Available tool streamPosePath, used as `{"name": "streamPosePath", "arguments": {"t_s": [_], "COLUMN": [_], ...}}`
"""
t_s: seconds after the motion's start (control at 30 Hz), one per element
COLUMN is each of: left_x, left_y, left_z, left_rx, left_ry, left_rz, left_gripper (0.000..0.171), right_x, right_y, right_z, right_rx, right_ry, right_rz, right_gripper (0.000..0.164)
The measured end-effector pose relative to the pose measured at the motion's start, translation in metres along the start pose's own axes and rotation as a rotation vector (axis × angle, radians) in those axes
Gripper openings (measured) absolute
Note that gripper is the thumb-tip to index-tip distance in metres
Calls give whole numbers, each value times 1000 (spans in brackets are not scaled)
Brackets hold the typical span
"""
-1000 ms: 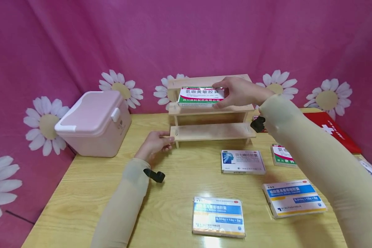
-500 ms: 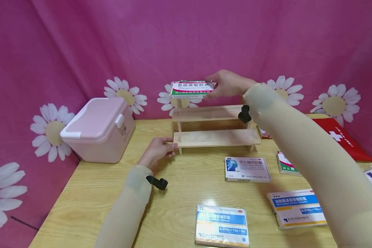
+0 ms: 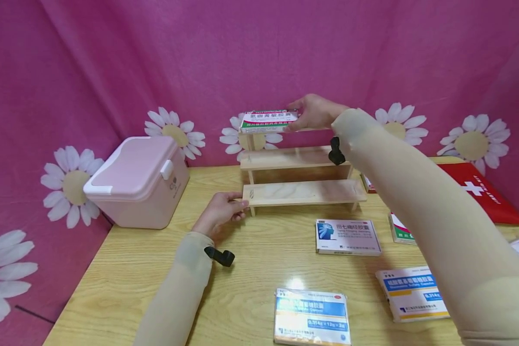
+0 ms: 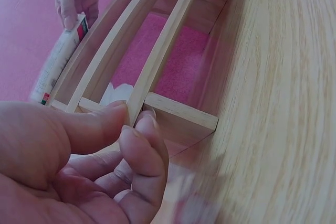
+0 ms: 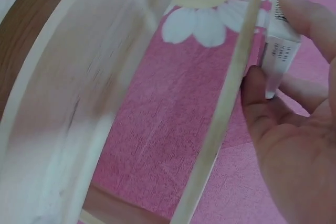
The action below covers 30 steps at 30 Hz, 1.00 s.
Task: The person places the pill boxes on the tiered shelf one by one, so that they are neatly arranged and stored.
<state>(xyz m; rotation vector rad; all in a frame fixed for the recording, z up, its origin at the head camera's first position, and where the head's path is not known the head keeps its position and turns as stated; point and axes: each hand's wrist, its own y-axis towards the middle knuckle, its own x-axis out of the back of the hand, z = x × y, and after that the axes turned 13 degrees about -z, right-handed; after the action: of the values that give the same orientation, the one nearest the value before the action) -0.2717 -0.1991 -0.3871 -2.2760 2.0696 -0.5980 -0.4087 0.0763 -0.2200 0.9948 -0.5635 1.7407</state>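
My right hand (image 3: pixel 317 113) holds a white, green and red medicine box (image 3: pixel 268 121) by its right end, at the left part of the top tier of a wooden three-tier shelf (image 3: pixel 302 193). In the right wrist view, thumb and fingers grip the end of that box (image 5: pixel 281 51) beside the top board's edge. My left hand (image 3: pixel 222 211) pinches the left front corner of the lowest board. The left wrist view shows its thumb and fingertips (image 4: pixel 115 116) on that board's end, with the box (image 4: pixel 60 61) lying along the top tier beyond.
A pink lidded case (image 3: pixel 138 180) stands at left. On the table lie a grey-white box (image 3: pixel 348 238), two blue-white boxes, one at front (image 3: pixel 311 317) and one at right (image 3: pixel 413 294), another green-white box (image 3: pixel 400 230), and a red first aid kit (image 3: pixel 480 192).
My right hand has carried the medicine box up from the middle tier's height and left, then lowered it at the top tier. My left hand keeps its hold on the lowest board.
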Motion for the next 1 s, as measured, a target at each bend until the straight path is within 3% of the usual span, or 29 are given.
{"name": "streamPosePath", "arguments": {"t_s": [0.3,0.53,1.0], "left_x": [-1,-1,-2], "left_y": [-4,-5,-9], "left_z": [-2,-7,-12], "left_rx": [-11,-16,-9], "left_ry": [-1,-11,-18], "left_rz": [12,18,30], "left_gripper": [42,45,45], "right_x": [1,1,-2], "right_y": [1,-1,-5], "right_z": [3,-4,-7], "right_rx": [-21,-82,-83], "right_ry": [-84,38,113], "right_rz": [14,0,-41], "right_gripper": [84,90,84]}}
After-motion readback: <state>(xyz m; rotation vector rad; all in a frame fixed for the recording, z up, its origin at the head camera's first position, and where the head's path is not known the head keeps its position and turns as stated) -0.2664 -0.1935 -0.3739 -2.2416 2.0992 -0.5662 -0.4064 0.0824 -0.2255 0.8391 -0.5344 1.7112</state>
